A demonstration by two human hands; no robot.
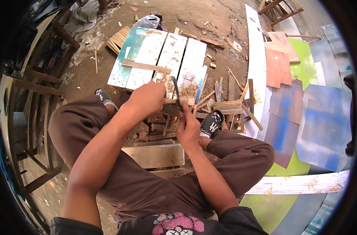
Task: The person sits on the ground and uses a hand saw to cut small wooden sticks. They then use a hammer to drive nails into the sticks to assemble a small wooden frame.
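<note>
My left hand [149, 97] is closed round a short strip of wood [171, 101], held just over the near edge of a low slatted table [149, 43]. In my right hand [189, 128] is a thin, dark, slightly curved tool [175, 87], raised beside the strip; its exact kind is not clear. The two hands are close together but apart. A flat wooden slat [146, 67] lies across the white and green tabletop. Wood dust and scraps are spread over the boards, most thickly near my hands.
Small wooden frames [227, 105] and loose sticks sit right of the table. A low wooden bench [155, 155] is between my legs. Painted panels [323, 125] and a long white board [253, 51] cover the right side. Wooden furniture [39, 88] lines the left. Scraps litter the dirt floor.
</note>
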